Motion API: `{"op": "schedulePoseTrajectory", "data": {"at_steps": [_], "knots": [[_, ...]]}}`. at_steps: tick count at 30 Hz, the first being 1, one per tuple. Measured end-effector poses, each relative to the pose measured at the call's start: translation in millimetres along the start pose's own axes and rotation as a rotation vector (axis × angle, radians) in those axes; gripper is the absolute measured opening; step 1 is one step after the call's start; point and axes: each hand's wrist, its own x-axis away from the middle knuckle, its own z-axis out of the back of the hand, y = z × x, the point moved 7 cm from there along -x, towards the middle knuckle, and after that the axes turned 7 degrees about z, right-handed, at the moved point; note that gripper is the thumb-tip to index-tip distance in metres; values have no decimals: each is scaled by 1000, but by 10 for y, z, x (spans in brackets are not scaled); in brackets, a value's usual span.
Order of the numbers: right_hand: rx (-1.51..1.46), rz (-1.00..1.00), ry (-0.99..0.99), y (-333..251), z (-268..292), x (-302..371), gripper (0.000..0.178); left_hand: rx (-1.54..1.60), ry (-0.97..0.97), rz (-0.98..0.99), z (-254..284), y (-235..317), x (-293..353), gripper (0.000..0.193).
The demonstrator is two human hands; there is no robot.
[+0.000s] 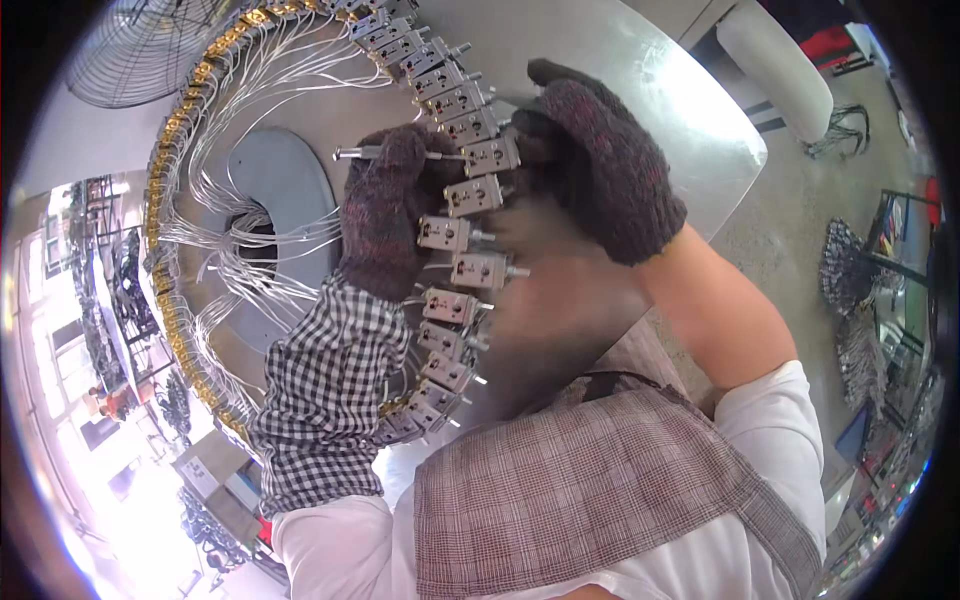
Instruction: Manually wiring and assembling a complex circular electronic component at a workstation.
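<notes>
My left hand (385,205), in a dark knitted glove, is closed around a thin silver metal rod (358,153). The rod lies level, its far end reaching a small metal clamp block (490,156) on the ring. Across from it, on the outer side of the ring, my right hand (605,165) wears a matching glove. Its fingers bend in at the outer end of that same block; the fingertips are dark and partly hidden, so what they pinch does not show. More metal blocks (473,195) with protruding bolts line this side of the ring.
Brass-coloured fittings (160,200) with white wires run round the far side of the ring. The wires gather at a grey round hub (290,165). A shiny metal tabletop (690,110) lies beneath. A wire fan (135,50) stands upper left; hanging cable bundles (850,265) are at right.
</notes>
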Motion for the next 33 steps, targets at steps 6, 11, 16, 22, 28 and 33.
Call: {"op": "schedulePoseTrajectory", "data": {"at_steps": [6, 11, 16, 22, 28, 33], "knots": [[133, 5, -65, -280, 33, -737, 41, 161, 143, -139, -144, 142, -564, 32], [299, 87, -48, -403, -88, -867, 39, 160, 223, -130, -182, 223, -705, 37], [447, 117, 76, -427, -162, -662, 38, 254, 141, -63, -201, 163, -700, 36], [341, 88, 44, -510, -110, -549, 37, 245, 215, -14, -314, 206, -472, 34], [453, 2, 1, -716, -16, -556, 39, 191, 185, -267, -174, 400, -268, 21], [538, -138, -27, -721, 193, -558, 35, 242, 170, -189, 5, 239, -205, 17]]}}
